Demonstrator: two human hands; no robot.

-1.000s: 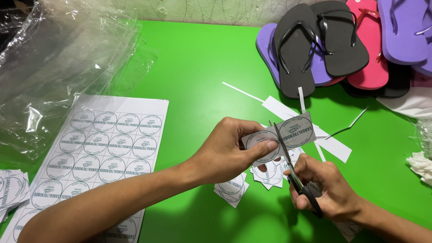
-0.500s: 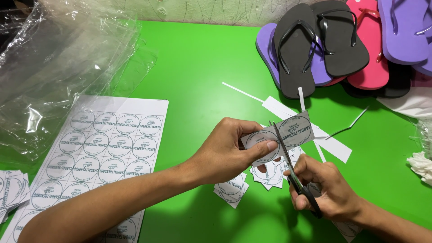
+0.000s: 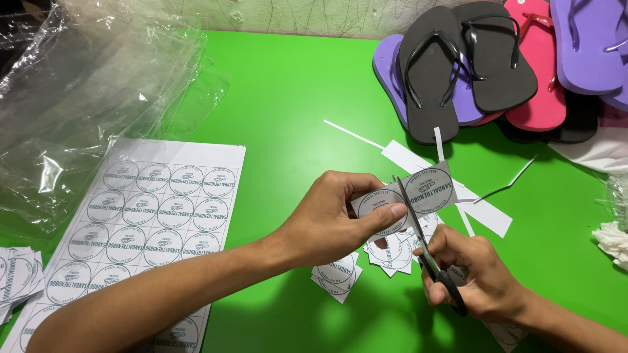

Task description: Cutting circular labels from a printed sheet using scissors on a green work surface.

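My left hand pinches a paper strip printed with two round grey labels, holding it above the green table. My right hand grips black-handled scissors; the blades point up and cut into the strip between the two labels. Under the hands lies a small heap of cut square labels.
A full sheet of round labels lies at the left, with a stack of cut labels at the left edge. Clear plastic bags are piled at the back left. Black, purple and pink flip-flops sit at the back right. White paper offcuts lie nearby.
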